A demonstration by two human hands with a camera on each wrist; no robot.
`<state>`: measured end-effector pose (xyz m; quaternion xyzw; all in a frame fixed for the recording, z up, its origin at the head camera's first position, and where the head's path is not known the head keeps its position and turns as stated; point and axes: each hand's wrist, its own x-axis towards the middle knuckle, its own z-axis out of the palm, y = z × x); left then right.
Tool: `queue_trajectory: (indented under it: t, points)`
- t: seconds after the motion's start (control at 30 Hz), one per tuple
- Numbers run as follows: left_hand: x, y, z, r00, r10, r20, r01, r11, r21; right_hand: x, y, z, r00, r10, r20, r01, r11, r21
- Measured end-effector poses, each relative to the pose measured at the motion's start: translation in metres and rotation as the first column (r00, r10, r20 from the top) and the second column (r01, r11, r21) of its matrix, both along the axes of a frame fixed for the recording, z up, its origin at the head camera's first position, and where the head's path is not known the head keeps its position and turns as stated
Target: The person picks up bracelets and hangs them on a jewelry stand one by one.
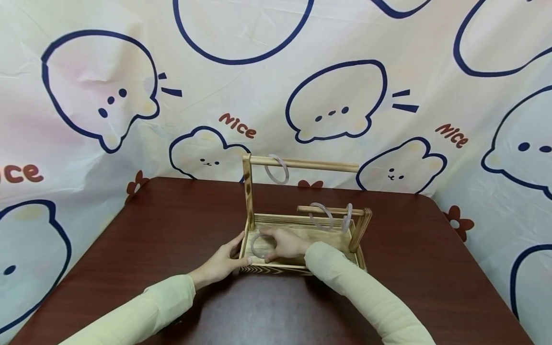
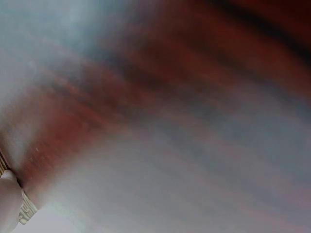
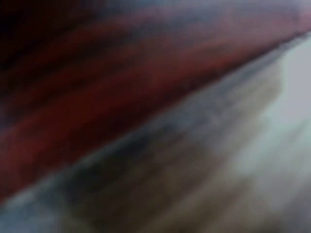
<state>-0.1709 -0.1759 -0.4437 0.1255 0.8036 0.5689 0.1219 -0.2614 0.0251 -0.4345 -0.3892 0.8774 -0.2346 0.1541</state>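
A wooden jewellery stand (image 1: pixel 247 191) has a shallow tray base, a tall bar at the left and a shorter one at the right. My left hand (image 1: pixel 220 262) grips the tray's left front corner, thumb at the front rim. Inside the tray, my right hand (image 1: pixel 288 243) pinches a pale bangle (image 1: pixel 252 245) between thumb and fingers. One bangle (image 1: pixel 286 172) hangs on the upper bar. On the lower bar hang a tilted bangle (image 1: pixel 331 218) and another bangle (image 1: pixel 348 216) near its post. The right wrist view is blurred; the left shows a fingertip (image 2: pixel 8 199) beside wood.
The stand sits on a dark red-brown table (image 1: pixel 185 215), towards its back half. Behind and on both sides hangs a pale cloth (image 1: pixel 267 96) printed with cartoon outlines. The upper bar rises in front of the cloth, its right end free.
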Motion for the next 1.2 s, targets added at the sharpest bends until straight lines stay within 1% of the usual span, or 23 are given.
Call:
queue_trajectory:
  t: [0.23,0.5,0.63,0.8,0.97,1.1,1.2]
  points:
    - [-0.0001,0.0011,0.0000,1.000,0.006,0.003,-0.006,1.000,0.005,0.0002,0.0013,0.0013,0.999,0.016,-0.037,-0.015,1.000,0.027]
    - [-0.0003,0.0005,-0.0019,1.000,-0.008,-0.001,0.008,0.999,0.039,0.0000,0.0024,0.0023,0.990,0.030,-0.137,-0.018,0.996,0.088]
    - [-0.0009,0.0008,-0.0028,1.000,-0.002,-0.003,0.002,0.999,0.040,-0.0010,0.0033,0.0007,0.988,0.028,-0.150,-0.014,0.995,0.096]
    - [-0.0008,0.0005,-0.0029,1.000,0.008,-0.007,-0.007,1.000,0.031,0.0002,0.0039,0.0006,0.988,0.030,-0.154,-0.019,0.997,0.077]
    - [0.0009,0.0001,-0.0021,1.000,0.016,0.006,-0.016,1.000,0.012,0.0018,0.0046,0.0013,0.986,0.032,-0.165,-0.025,0.999,0.048]
    - [0.0008,0.0007,-0.0013,1.000,0.024,0.003,-0.024,1.000,-0.004,0.0029,0.0061,0.0045,0.982,0.008,-0.187,-0.003,1.000,0.027]
    - [0.0004,0.0010,-0.0006,1.000,0.021,-0.001,-0.021,1.000,-0.008,0.0043,0.0069,0.0094,0.983,-0.014,-0.186,0.011,1.000,-0.014]
